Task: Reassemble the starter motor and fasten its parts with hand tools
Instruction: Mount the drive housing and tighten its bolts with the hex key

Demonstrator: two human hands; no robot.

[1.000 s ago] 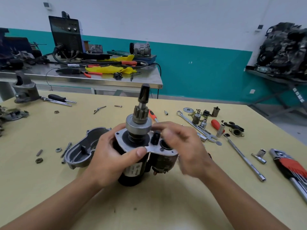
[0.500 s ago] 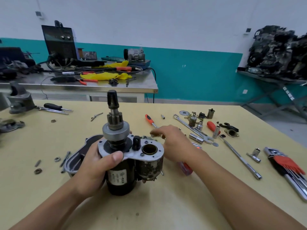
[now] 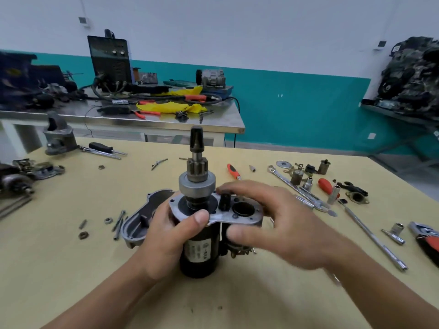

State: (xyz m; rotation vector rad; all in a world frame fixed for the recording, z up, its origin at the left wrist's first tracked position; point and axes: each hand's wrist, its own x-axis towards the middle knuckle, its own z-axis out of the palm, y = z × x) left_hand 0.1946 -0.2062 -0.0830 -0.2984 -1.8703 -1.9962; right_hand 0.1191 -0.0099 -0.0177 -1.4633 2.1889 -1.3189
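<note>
The starter motor (image 3: 199, 252) stands upright on the yellow table, its pinion shaft (image 3: 196, 172) pointing up. My left hand (image 3: 164, 243) grips the black body from the left, thumb on the grey end plate (image 3: 249, 219). My right hand (image 3: 285, 224) wraps the solenoid side: the thumb presses its front and the fingers curl over the plate's far edge beside the black lever (image 3: 224, 200). The hand is motion-blurred, so I cannot tell whether it also holds a small part. A grey housing cover (image 3: 135, 226) lies open just left of the motor.
Bolts and nuts (image 3: 118, 222) lie left of the cover. To the right are a red screwdriver (image 3: 232, 170), a wrench (image 3: 292, 186), sockets (image 3: 332, 194), an extension bar (image 3: 370, 233) and a hex key set (image 3: 427, 241). A steel bench (image 3: 166, 124) stands behind.
Half a second ago my right hand was reaching out to the table right of the motor; it has come back onto the plate and solenoid. My left hand kept its grip.
</note>
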